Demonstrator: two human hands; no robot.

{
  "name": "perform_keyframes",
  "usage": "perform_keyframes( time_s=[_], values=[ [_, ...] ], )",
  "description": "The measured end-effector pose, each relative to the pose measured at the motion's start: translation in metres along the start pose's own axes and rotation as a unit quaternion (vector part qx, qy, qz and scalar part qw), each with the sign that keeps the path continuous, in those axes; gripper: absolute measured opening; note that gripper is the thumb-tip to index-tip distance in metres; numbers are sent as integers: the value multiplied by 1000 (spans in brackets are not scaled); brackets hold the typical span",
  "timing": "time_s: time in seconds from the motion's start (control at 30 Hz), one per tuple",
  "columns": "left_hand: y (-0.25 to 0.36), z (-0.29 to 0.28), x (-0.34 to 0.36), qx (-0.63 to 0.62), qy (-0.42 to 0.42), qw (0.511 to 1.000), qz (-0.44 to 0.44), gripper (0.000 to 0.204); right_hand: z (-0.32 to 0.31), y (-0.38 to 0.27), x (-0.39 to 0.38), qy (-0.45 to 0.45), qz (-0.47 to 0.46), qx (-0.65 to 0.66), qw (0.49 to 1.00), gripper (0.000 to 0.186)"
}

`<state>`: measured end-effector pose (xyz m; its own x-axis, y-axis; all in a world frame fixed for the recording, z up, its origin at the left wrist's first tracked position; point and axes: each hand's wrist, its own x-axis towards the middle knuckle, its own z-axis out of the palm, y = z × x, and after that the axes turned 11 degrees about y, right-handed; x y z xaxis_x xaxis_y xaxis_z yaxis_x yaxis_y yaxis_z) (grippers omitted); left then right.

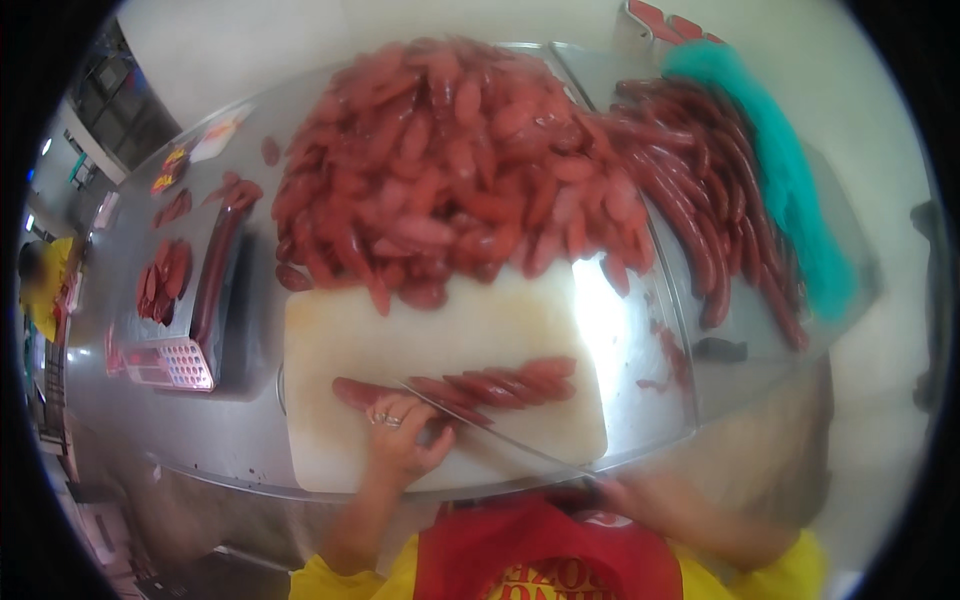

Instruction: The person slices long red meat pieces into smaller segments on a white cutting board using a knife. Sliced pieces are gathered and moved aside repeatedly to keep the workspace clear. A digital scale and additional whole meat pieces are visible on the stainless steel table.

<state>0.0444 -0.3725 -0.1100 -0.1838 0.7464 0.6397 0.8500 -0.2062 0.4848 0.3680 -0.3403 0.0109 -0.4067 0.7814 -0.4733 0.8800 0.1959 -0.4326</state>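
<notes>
On the white cutting board (445, 325) lies a dark red sausage (350, 391), its right part cut into slanted slices (510, 385) that still lie in a row. My left hand (402, 432), with a ring on one finger, presses curled fingers onto the uncut left part. The long thin blade of a knife (500, 434) crosses the sausage just right of those fingers. Its handle is in my right hand (628, 495), which is smeared by motion at the board's lower right corner.
Behind the board rises a big heap of sausage slices (440, 160). Whole sausages (710, 190) are piled at the right beside a green net or cloth (800, 200). At the left a scale (175, 362) bears slices and one long sausage (215, 270). A person in yellow (50, 285) stands far left.
</notes>
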Motion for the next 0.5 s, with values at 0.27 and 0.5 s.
perform_keyframes(
  time_s=[0.27, 0.5],
  values=[
    [-9, 0, 0, -16, 3, 999, 38, 26, 67, -68, 123, 86, -111, 88, 986, 71],
    [-27, -11, -4, -1, 15, 999, 48, 27, 4, -28, 26, -1, 18, -8, 1000, 66]
  ],
)
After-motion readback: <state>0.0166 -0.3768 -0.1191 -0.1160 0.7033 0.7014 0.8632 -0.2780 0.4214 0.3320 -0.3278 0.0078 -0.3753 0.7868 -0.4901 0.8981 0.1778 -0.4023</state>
